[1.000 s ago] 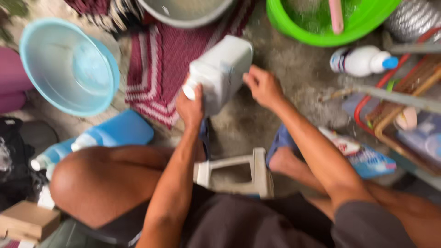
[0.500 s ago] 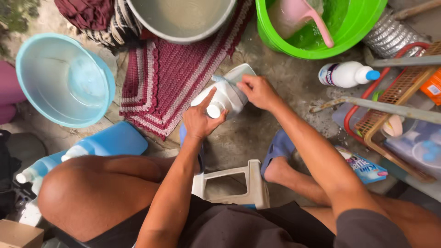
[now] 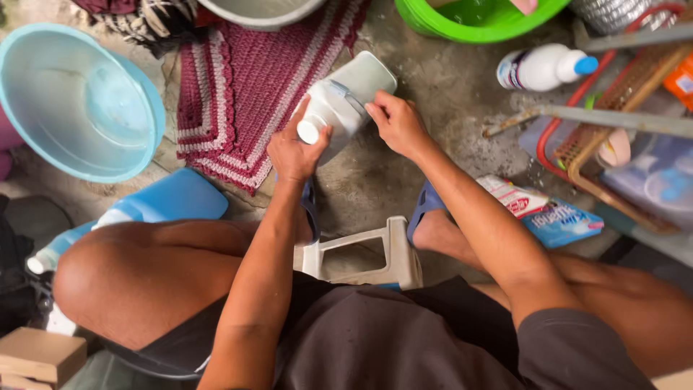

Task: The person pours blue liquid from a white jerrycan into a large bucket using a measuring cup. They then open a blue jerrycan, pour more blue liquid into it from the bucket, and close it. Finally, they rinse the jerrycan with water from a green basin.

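A rough grey concrete floor [image 3: 447, 108] fills the head view, crowded with washing things. A crocheted maroon and white rug [image 3: 245, 94] lies spread near the top, and a round light-blue plastic basin [image 3: 79, 101] sits to its left. Above the rug the rim of a grey metal basin [image 3: 260, 11] shows, and a bright green plastic tub [image 3: 469, 22] holds water at the top right.

The person sits low on a small beige plastic stool [image 3: 368, 256], knees apart. Both hands hold a white plastic jug with a handle [image 3: 346, 97] above the floor, tilted with its white cap toward the person. The left hand [image 3: 292, 152] is wrapped around the neck at the cap; the right hand [image 3: 397, 123] grips the jug's side near the handle.

A large blue plastic bottle [image 3: 159, 202] lies on its side by the left knee. A white bottle with a blue cap [image 3: 541, 68] lies near a red wire basket [image 3: 577, 137], and a blue and white soap packet [image 3: 548, 213] rests beside the right foot.
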